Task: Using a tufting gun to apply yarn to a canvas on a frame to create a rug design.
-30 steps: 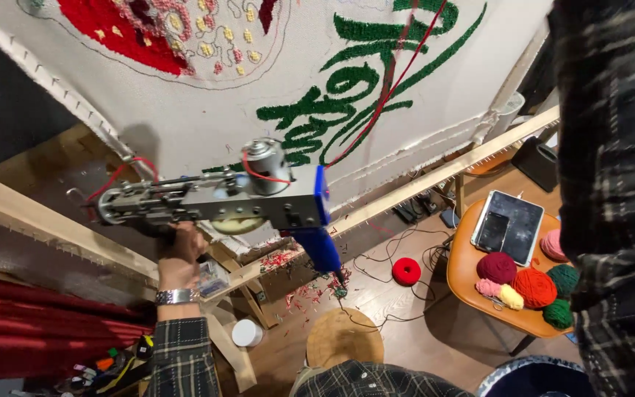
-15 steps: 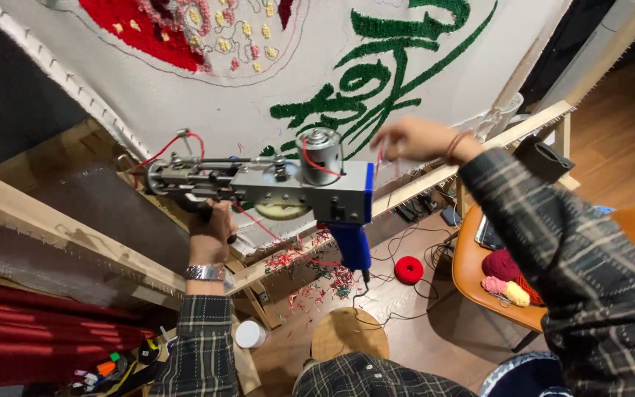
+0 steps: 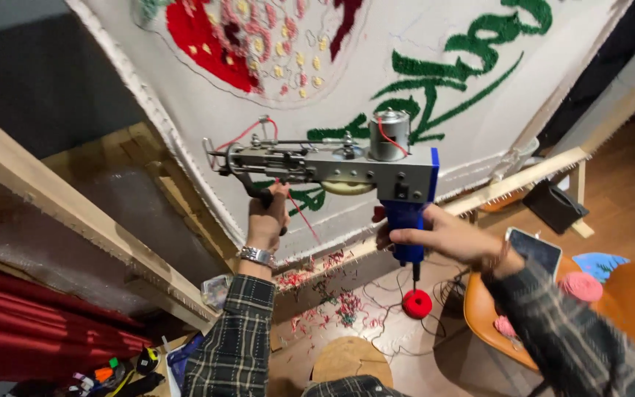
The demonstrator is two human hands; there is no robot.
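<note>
Containers were few: a small clear tub (image 3: 217, 290) sat on the floor just beside the lower wooden frame rail (image 3: 75, 220), its contents too small to make out; an orange chair seat (image 3: 494, 323) at my right carried a tablet (image 3: 534, 251) and several yarn balls, one pink (image 3: 580, 287). A red yarn ball (image 3: 417, 303) lay on the floor below the tool, with red and green yarn clippings (image 3: 325, 290) scattered along the base of the frame. I held the tufting gun (image 3: 354, 165) up in front of the stretched white backing cloth (image 3: 420, 44), roughly level, its needle end pointing to my left, near the cloth's lower edge between the red tufted shape (image 3: 207, 37) and the green tufted lettering (image 3: 472, 66). My left hand (image 3: 267, 217) was clenched around the black front handle under the gun's metal body, fingers fully curled, a metal watch (image 3: 257, 256) on that wrist. My right hand (image 3: 442, 237) was wrapped about the blue pistol grip (image 3: 408, 220), with the fingers (image 3: 413, 237) lying across its front face and closed on it; whether one rested on a trigger I could not tell. A red yarn strand (image 3: 303, 217) hung from the gun past my left hand. The silver motor (image 3: 389, 134) stood upright on top of the gun.
</note>
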